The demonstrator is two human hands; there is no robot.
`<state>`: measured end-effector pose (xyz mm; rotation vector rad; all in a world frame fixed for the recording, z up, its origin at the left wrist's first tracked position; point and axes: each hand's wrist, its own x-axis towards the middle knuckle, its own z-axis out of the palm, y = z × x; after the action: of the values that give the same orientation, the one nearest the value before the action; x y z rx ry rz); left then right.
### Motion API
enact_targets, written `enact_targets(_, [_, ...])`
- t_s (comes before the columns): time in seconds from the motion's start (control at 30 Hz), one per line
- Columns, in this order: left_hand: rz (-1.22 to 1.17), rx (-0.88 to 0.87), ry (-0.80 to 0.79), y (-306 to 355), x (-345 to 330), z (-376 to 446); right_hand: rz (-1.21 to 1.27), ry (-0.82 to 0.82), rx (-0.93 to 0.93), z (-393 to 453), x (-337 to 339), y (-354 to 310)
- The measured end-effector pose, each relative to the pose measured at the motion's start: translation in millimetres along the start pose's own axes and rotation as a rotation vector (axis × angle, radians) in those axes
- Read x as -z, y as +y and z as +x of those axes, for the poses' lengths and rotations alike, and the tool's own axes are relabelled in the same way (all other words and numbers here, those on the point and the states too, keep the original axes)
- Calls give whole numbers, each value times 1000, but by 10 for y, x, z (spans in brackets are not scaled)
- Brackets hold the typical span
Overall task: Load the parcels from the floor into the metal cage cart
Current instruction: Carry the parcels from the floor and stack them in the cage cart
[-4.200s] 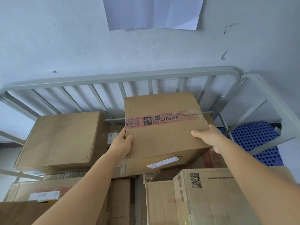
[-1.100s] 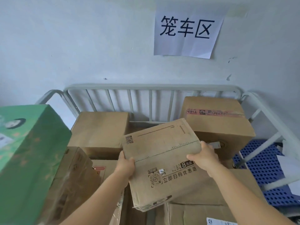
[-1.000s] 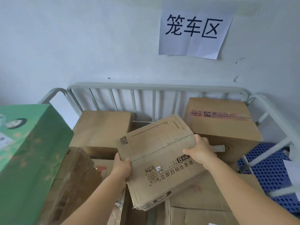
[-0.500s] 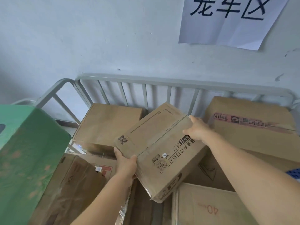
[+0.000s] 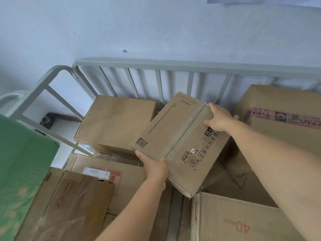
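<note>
I hold a brown cardboard parcel (image 5: pixel 180 141) with black print and a QR code, tilted, its near-right corner lowest. My left hand (image 5: pixel 153 166) grips its near-left edge from below. My right hand (image 5: pixel 219 119) grips its far-right top edge. The parcel hangs inside the grey metal cage cart (image 5: pixel 173 66), between a plain brown box (image 5: pixel 116 122) at the back left and a large box with pink tape (image 5: pixel 281 119) at the back right.
Other cartons fill the cart below: one with red marks and a label (image 5: pixel 104 173), one printed "40" (image 5: pixel 239 221), a crumpled taped one (image 5: pixel 73 206). A green box (image 5: pixel 22 171) stands at the near left. A pale wall rises behind the rail.
The parcel has moved forward and down into the gap between the two back boxes, turning a little. My view has dipped and closed in; the paper sign has almost left the top.
</note>
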<state>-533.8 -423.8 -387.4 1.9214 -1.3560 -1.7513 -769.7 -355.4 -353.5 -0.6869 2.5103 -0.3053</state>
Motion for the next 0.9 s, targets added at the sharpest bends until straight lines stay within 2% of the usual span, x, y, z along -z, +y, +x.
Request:
enact_targets(0.23, [105, 23, -2, -121, -252, 159, -57, -34, -75, 266, -346, 308])
enact_targets(0.47, [188, -9, -40, 10, -300, 374, -23, 33, -156, 57, -665, 158])
enact_targets(0.67, [267, -44, -88, 22, -227, 530, -111, -162, 51, -658, -987, -47])
enact_targets(0.8, [344, -94, -99, 49, -184, 535, -161, -248, 46, -778, -991, -8])
enact_targets(0.9, [493, -189, -31, 141, -148, 517, -141, -269, 27, -767, -981, -20])
